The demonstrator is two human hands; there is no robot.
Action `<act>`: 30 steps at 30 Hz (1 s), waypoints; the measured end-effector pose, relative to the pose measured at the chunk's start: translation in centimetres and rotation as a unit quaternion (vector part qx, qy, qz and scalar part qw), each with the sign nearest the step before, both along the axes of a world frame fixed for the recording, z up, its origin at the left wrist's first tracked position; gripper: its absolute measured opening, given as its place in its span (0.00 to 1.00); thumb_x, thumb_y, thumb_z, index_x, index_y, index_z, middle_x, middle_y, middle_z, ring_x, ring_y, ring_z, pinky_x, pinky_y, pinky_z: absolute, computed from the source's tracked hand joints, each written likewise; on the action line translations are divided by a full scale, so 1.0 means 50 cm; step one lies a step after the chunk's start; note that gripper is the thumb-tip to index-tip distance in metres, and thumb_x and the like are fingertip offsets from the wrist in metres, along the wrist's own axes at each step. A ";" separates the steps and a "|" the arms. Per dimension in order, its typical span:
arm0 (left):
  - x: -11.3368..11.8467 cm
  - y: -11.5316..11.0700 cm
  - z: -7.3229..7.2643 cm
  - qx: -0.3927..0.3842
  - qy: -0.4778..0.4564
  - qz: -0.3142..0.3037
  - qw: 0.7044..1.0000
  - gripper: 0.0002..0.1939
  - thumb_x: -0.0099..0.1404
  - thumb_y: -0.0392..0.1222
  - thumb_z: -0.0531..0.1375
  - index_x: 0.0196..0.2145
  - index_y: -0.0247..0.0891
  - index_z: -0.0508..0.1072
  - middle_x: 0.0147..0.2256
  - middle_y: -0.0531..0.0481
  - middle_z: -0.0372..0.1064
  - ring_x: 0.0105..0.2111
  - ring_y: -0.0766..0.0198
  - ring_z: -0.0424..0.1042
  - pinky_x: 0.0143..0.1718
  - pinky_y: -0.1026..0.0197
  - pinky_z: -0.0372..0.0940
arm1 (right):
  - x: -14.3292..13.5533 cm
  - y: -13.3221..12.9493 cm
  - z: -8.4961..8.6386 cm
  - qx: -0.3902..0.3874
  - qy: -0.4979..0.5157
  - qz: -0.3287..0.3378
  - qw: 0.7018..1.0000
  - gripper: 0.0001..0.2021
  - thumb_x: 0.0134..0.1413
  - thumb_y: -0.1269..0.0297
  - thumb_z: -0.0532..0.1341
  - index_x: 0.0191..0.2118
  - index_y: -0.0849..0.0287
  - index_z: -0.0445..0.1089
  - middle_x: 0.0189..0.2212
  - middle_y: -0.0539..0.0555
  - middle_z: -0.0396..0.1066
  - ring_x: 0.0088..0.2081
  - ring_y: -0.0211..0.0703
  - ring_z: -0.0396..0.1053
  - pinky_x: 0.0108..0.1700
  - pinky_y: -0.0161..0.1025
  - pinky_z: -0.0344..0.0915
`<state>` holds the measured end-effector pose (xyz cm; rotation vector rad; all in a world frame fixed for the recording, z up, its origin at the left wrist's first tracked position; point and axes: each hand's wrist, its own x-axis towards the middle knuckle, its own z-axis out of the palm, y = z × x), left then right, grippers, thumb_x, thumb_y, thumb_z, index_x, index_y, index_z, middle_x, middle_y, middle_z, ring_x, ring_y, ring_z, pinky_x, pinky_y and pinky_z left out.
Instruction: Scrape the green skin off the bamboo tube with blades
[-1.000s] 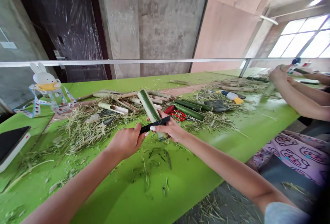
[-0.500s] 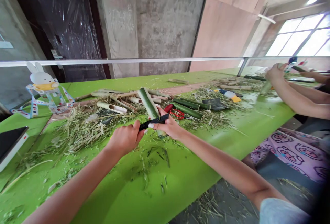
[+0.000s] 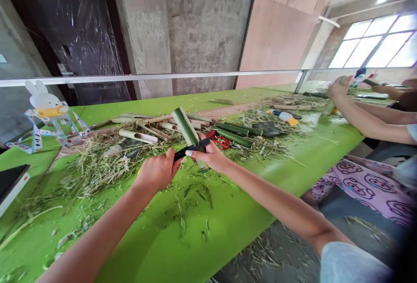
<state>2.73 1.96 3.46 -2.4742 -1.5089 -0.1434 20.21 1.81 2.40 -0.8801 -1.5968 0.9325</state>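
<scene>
My left hand point(image 3: 156, 171) is closed around the handle of a black knife point(image 3: 183, 153); a bit of yellow shows by the fist. The blade lies across a green bamboo tube point(image 3: 184, 125), which tilts with its upper end away from me. My right hand point(image 3: 211, 156) is wrapped round the tube's lower part, its thumb close to the blade. Whether the thumb presses on the blade I cannot tell. Just beyond that hand lie red-handled scissors point(image 3: 222, 143) and several green bamboo pieces point(image 3: 235, 137).
Split bamboo point(image 3: 138, 136) and a heap of shavings point(image 3: 97, 168) cover the middle of the green table point(image 3: 156, 244). A rabbit-shaped bottle point(image 3: 45, 102) and a phone point(image 3: 13, 183) are at left. Another person's hand point(image 3: 339, 89) holds bamboo at right. A yellow-tipped tool point(image 3: 286, 117) lies between.
The view has shifted a little, so everything sits slightly further left and most things higher. Both hands keep the same holds, with the knife still across the bamboo tube.
</scene>
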 end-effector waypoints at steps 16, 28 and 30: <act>-0.011 0.082 0.067 0.061 -0.050 0.085 0.993 0.24 0.66 0.51 0.35 0.45 0.34 0.62 0.32 0.39 0.73 0.33 0.48 0.73 0.30 0.54 0.64 | 0.002 0.021 -0.007 -0.096 0.052 0.040 0.993 0.21 0.39 0.60 0.66 0.40 0.58 0.60 0.20 0.45 0.62 0.20 0.33 0.61 0.20 0.34 0.61; -0.083 0.069 0.054 0.074 -0.082 0.142 0.984 0.24 0.66 0.51 0.35 0.44 0.33 0.61 0.31 0.39 0.73 0.31 0.49 0.73 0.27 0.57 0.62 | 0.007 0.022 -0.011 -0.137 0.028 0.068 0.988 0.30 0.36 0.65 0.69 0.48 0.59 0.58 0.36 0.53 0.67 0.28 0.34 0.65 0.29 0.34 0.66; -0.067 0.055 0.038 0.062 -0.061 0.111 0.990 0.23 0.66 0.51 0.36 0.44 0.35 0.61 0.30 0.41 0.73 0.30 0.51 0.73 0.27 0.58 0.62 | 0.009 0.026 -0.009 -0.152 0.048 0.052 0.986 0.31 0.33 0.65 0.70 0.48 0.58 0.58 0.35 0.52 0.67 0.29 0.35 0.65 0.29 0.34 0.66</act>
